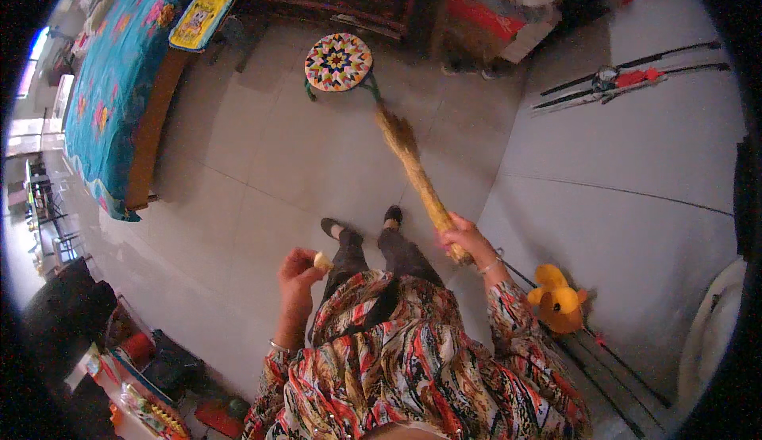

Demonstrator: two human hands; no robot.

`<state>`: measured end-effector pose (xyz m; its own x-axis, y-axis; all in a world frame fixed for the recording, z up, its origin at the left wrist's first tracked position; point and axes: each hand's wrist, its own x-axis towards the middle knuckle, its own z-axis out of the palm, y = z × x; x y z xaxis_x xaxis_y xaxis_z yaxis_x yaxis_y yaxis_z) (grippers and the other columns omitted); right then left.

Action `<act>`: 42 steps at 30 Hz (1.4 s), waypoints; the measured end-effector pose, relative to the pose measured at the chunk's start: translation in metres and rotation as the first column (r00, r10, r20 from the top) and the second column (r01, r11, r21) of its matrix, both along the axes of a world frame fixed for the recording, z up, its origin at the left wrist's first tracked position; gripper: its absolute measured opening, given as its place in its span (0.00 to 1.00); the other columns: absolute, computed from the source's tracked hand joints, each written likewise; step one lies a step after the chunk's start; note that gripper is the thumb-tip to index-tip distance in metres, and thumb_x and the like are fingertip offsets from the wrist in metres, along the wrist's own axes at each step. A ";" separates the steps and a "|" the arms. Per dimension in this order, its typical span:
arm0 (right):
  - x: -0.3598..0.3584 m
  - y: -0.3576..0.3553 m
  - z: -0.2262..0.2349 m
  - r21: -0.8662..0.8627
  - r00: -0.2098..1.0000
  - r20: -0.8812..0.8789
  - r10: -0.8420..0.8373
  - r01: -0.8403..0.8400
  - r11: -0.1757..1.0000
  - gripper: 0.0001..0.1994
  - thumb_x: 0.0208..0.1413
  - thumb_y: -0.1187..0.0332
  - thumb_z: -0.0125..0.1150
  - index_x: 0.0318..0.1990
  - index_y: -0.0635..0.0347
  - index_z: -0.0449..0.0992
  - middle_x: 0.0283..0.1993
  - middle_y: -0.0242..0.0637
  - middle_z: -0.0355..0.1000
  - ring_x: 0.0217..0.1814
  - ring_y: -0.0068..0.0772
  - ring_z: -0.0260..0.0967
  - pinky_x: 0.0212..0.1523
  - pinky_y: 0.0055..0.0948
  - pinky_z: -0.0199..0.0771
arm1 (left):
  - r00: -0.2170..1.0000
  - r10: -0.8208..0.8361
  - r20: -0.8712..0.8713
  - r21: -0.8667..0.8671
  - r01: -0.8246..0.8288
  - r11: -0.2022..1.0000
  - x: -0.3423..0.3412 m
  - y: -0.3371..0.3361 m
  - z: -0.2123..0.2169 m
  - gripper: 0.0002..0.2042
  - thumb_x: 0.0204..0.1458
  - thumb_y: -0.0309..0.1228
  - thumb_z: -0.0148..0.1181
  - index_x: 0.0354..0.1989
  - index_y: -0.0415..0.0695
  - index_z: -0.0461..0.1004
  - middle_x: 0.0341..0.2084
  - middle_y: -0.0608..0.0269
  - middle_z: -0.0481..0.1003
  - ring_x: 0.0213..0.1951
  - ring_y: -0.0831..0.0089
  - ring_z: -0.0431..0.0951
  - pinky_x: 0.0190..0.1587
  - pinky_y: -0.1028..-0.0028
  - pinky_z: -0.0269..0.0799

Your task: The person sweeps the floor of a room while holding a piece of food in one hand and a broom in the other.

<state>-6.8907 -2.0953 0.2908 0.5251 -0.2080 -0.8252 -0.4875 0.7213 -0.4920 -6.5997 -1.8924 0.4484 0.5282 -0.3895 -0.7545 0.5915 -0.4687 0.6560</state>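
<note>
My right hand (467, 241) is wrapped round the handle end of a long straw broom (413, 166). The broom slants away to the far left, and its dark, bushy tip reaches close to a round stool (338, 63) with a colourful star-patterned top. Between the fingertips of my left hand (295, 273) is a small cream-coloured piece (322, 262), too small to name. That hand is closed in a pinch in front of my left thigh, well apart from the broom.
On the left stands a bed with a turquoise flowered cover (119, 90), and a yellow-topped seat (203, 21) beside it. Boxes (520, 23) sit at the far right. Dark poles (627, 81) and a yellow flower-shaped thing (558, 301) are on the right. Clutter (143, 384) fills the near left.
</note>
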 end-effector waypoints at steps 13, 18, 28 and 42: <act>0.083 -0.039 0.072 -0.065 0.971 -0.236 0.042 -0.059 0.996 0.24 0.41 0.77 0.61 0.48 0.65 0.62 0.24 0.33 0.68 0.21 0.23 0.66 0.20 0.26 0.68 | 0.987 0.159 0.027 -0.013 -0.158 0.987 0.055 -0.021 0.055 0.09 0.39 0.18 0.55 0.31 0.38 0.70 0.27 0.61 0.73 0.29 0.74 0.72 0.32 0.77 0.66; 0.106 -0.008 0.089 0.119 0.984 -0.110 0.143 -0.130 0.984 0.35 0.40 0.78 0.62 0.60 0.68 0.56 0.23 0.32 0.69 0.22 0.23 0.67 0.24 0.25 0.69 | 0.975 0.220 -0.013 0.021 -0.220 0.975 0.053 -0.024 0.064 0.08 0.40 0.19 0.57 0.31 0.38 0.70 0.27 0.61 0.74 0.30 0.74 0.73 0.31 0.76 0.66; 0.144 -0.054 0.129 0.013 0.978 -0.147 0.147 -0.146 0.989 0.41 0.39 0.79 0.59 0.66 0.68 0.49 0.24 0.33 0.69 0.21 0.23 0.67 0.22 0.25 0.69 | 0.948 0.306 0.083 0.044 -0.310 0.950 0.061 -0.008 0.067 0.08 0.41 0.19 0.57 0.32 0.38 0.71 0.26 0.61 0.75 0.29 0.75 0.73 0.32 0.77 0.66; 0.201 0.025 0.070 0.106 0.924 -0.033 0.381 -0.376 0.921 0.35 0.39 0.76 0.62 0.58 0.68 0.57 0.23 0.33 0.69 0.20 0.25 0.67 0.21 0.27 0.69 | 0.889 0.456 0.044 -0.232 -0.435 0.870 0.083 -0.026 0.078 0.11 0.43 0.22 0.59 0.36 0.37 0.71 0.32 0.58 0.75 0.32 0.74 0.73 0.35 0.75 0.68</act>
